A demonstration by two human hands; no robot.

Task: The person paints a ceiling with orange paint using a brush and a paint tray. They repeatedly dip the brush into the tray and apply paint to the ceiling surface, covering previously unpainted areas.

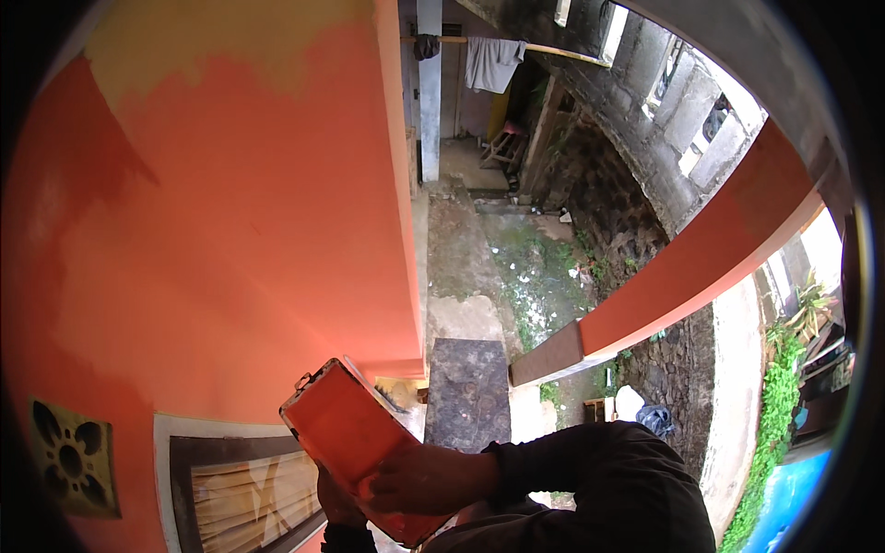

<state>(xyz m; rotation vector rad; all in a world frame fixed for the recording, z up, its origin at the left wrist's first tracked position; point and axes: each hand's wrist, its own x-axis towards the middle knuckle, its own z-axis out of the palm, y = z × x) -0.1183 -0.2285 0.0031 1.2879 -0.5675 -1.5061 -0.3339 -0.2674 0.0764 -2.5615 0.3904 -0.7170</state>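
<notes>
A rectangular paint container (355, 424), coated inside with orange paint and edged with a dark, stained rim, tilts in front of me at the lower middle. My left hand (337, 500) grips its left side from beneath; part of that hand is behind the container. Curled fingers of my right hand (429, 479) lie over the near half of the container, my sleeve bent in from the right. Whatever the right hand holds is hidden under the fingers. To the left stands a wall (249, 212) freshly painted orange, with a yellowish unpainted patch (230, 41) at its top.
A framed window (253, 502) with curtains and a flower-shaped vent block (74, 456) sit low on the wall. An orange beam or pillar (691, 244) crosses at right. Far below run a concrete path (466, 387) and mossy ground. A grey cloth (495, 64) hangs from a pole.
</notes>
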